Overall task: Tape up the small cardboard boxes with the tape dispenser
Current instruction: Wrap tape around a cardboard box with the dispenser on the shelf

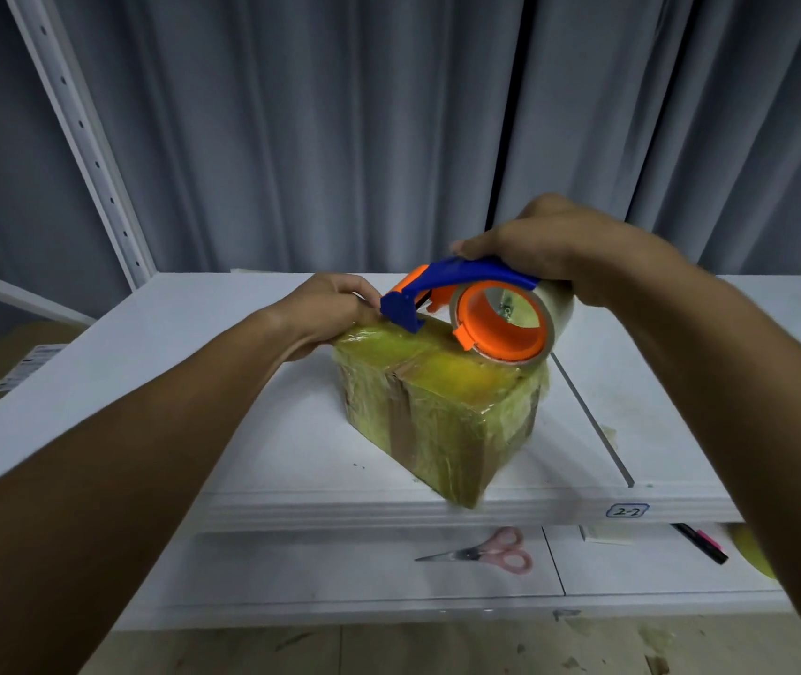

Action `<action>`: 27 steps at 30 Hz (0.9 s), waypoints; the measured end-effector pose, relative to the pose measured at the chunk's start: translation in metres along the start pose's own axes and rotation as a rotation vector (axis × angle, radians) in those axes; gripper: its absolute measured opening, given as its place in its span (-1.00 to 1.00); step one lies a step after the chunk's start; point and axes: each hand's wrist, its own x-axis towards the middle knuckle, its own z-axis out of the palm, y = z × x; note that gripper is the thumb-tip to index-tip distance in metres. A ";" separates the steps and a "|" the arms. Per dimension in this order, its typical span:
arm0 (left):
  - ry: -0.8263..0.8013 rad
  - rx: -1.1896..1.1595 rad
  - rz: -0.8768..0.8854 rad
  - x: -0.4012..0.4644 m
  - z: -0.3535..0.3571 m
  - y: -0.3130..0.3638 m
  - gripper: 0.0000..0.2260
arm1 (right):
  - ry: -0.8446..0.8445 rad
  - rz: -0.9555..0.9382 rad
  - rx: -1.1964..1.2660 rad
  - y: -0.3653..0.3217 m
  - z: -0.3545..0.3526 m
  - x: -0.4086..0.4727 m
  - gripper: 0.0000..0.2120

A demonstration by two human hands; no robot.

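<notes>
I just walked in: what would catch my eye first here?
The bright blue-and-orange tape dispenser, gripped by the right hand on top of a tape-wrapped cardboard box at the centre of the white shelf. The left hand steadies the box's far left corner, and pink scissors lie on the shelf below.
</notes>
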 end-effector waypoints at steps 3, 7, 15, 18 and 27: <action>0.065 0.062 0.026 0.000 -0.001 -0.002 -0.90 | -0.006 0.002 0.009 0.006 -0.018 -0.010 -0.61; 0.132 0.129 0.060 -0.004 0.002 0.000 -0.86 | -0.026 0.023 0.050 0.015 -0.029 -0.022 -0.61; 0.404 0.422 0.180 -0.014 -0.004 0.010 -0.75 | -0.012 0.044 0.076 0.025 -0.013 -0.017 -0.57; 0.403 0.489 0.184 -0.015 -0.006 0.000 -0.76 | -0.016 0.049 0.103 0.025 -0.003 -0.013 -0.57; 0.128 0.680 0.511 -0.036 -0.012 -0.001 -0.70 | 0.005 0.059 0.089 0.028 0.001 -0.009 -0.59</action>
